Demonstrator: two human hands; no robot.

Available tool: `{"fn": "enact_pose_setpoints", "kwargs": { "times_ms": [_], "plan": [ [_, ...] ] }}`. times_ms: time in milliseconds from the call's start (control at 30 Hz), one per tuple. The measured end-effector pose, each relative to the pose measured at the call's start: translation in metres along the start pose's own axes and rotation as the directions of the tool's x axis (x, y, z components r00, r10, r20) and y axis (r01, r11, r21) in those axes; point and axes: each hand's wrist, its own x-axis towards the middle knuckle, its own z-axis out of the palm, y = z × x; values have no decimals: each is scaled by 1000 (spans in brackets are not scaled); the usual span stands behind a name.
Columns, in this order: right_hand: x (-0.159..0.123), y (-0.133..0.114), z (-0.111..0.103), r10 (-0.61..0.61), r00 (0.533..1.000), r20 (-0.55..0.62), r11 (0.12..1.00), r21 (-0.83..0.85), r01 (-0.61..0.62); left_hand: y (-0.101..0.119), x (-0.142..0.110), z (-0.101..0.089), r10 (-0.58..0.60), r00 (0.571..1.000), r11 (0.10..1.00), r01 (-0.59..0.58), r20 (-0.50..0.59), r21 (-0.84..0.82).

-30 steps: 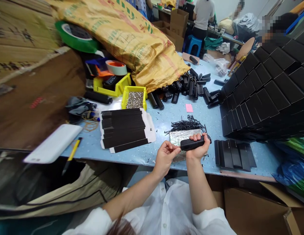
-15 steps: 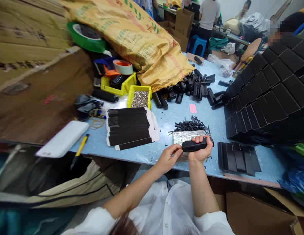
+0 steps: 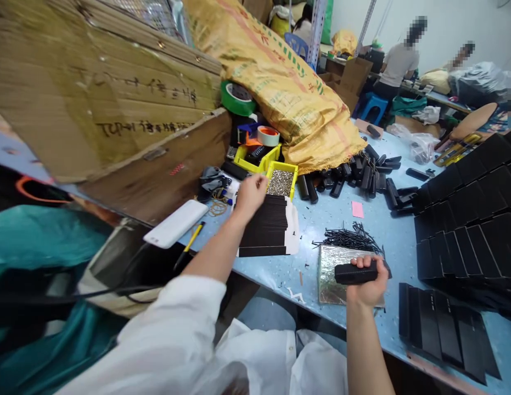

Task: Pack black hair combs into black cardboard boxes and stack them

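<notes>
My right hand (image 3: 365, 285) grips a black oblong part (image 3: 355, 272) over a silvery foil sheet (image 3: 330, 274) near the table's front edge. My left hand (image 3: 250, 193) is stretched out to the yellow bin of small silver screws (image 3: 281, 182), fingers bunched at its near left corner, above a stack of flat black cards (image 3: 267, 226). Whether it holds a screw is not visible. A heap of thin black pins (image 3: 349, 239) lies just behind the foil.
Several black parts (image 3: 358, 173) lie by a big yellow sack (image 3: 288, 88). Stacked black boxes (image 3: 469, 219) fill the right side, flat black sleeves (image 3: 440, 329) lie at front right. A white power bank (image 3: 175, 223), a pen (image 3: 189, 244), tape rolls (image 3: 268, 135) and cardboard (image 3: 94, 88) are at left. People work at the back.
My left hand has left the black part and reached left and forward to the screw bin. The right hand still holds the part. The view has swung left.
</notes>
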Motion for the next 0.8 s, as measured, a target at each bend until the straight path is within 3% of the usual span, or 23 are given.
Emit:
{"fn": "enact_pose_setpoints", "kwargs": {
  "times_ms": [33, 100, 167, 233, 300, 400, 467, 567, 667, 800],
  "plan": [
    [-1, 1, -2, 21, 1000, 0, 1000, -18, -21, -4, 34, -6, 16, 999, 992, -10, -47, 128],
    [-5, 4, -7, 61, 998, 0, 997, -44, -61, -7, 86, -13, 22, 998, 983, -12, -50, 185],
    [-8, 7, -17, 86, 996, -5, 995, -59, -86, -7, 111, -13, 25, 999, 976, -20, -21, 216],
    [-8, 7, -30, 91, 995, -32, 993, -71, -93, -8, 110, -7, 47, 999, 968, -52, 26, 244],
    [-6, 4, -44, 82, 994, -73, 992, -89, -88, -10, 92, 4, 90, 987, 958, -123, 133, 260],
    [-2, -2, -59, 80, 991, -105, 989, -119, -92, -13, 64, 30, 106, 936, 943, -202, 335, 265],
    [-1, -6, -61, 91, 991, -96, 986, -134, -104, -13, 57, 47, 64, 915, 940, -190, 399, 284],
    [-4, -8, -59, 45, 998, -50, 983, -178, -53, -9, 63, 62, 1, 908, 938, -146, 420, 314],
    [-9, -3, -61, -137, 990, 36, 947, -287, 141, -3, 73, 61, -6, 916, 945, -126, 402, 303],
    [-10, 10, -74, -336, 911, 238, 748, -520, 411, -1, 74, 50, 56, 948, 968, -128, 313, 214]
  ]
}}
